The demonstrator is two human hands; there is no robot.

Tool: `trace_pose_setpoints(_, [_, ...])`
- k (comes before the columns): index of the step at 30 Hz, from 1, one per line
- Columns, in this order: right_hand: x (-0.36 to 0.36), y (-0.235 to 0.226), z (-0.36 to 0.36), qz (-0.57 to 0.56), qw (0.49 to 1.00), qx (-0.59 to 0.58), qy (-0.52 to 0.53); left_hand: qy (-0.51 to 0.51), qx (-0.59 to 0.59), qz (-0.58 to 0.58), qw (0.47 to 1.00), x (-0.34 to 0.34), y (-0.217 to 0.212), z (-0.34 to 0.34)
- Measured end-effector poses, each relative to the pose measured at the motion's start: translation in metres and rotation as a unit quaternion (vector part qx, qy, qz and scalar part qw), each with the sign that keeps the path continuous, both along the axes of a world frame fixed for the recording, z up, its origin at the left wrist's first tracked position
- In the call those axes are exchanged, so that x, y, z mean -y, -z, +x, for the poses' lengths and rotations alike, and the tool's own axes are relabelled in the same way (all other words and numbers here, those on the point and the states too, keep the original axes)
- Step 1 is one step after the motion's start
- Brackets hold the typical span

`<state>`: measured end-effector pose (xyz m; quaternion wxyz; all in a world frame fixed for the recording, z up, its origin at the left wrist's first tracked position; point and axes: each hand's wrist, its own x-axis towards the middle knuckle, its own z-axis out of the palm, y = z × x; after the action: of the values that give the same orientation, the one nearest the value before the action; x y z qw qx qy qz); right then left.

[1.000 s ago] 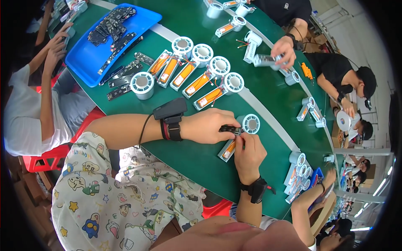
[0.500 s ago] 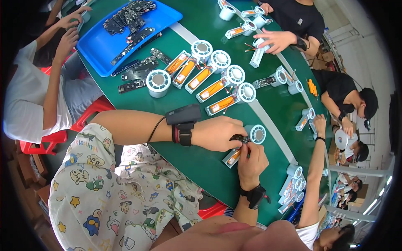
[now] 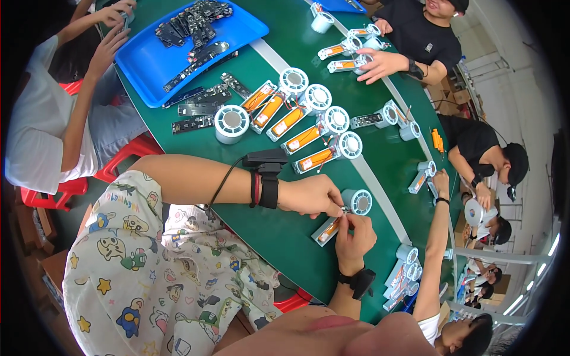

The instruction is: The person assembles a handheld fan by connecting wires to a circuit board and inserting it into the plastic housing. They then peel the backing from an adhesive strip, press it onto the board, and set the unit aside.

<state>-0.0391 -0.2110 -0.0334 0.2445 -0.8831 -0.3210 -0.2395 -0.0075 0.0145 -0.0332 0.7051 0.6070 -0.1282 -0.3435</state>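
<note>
A small unit lies on the green table (image 3: 279,231) in front of me: a white round wheel-like part (image 3: 358,202) joined to a grey tray with an orange cell (image 3: 328,230). My left hand (image 3: 312,196) pinches something small and dark at the junction of wheel and tray. My right hand (image 3: 355,237) comes from below and grips the same spot with its fingertips, beside the orange cell. What sits between the fingers is too small to make out. Both wrists carry black bands.
Several finished-looking units (image 3: 300,121) with white wheels and orange cells lie in a row further up the table. A blue tray (image 3: 178,59) holds dark circuit boards, with more boards (image 3: 196,110) beside it. Other people sit around the table, their hands on similar parts.
The view has shifted, so the table contents sit lower and more to the right. Both my hands stay at the unit's wheel end, fingers pinched closer together.
</note>
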Motion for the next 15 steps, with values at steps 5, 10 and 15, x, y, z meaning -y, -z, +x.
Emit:
trace_pose_setpoints(5, [0.007, 0.002, 0.001, 0.054, 0.995, -0.087, -0.001, 0.03, -0.009, 0.008, 0.999, 0.0, -0.001, 0.002])
trace_pose_setpoints(10, [0.006, -0.012, 0.003, -0.011, 0.999, -0.028, -0.02, 0.028, 0.05, 0.029, 0.998, 0.004, 0.001, 0.001])
trace_pose_setpoints(15, [0.001, -0.009, -0.005, 0.003, 1.0, -0.014, 0.002, -0.022, 0.176, 0.045, 0.983, 0.008, 0.007, -0.008])
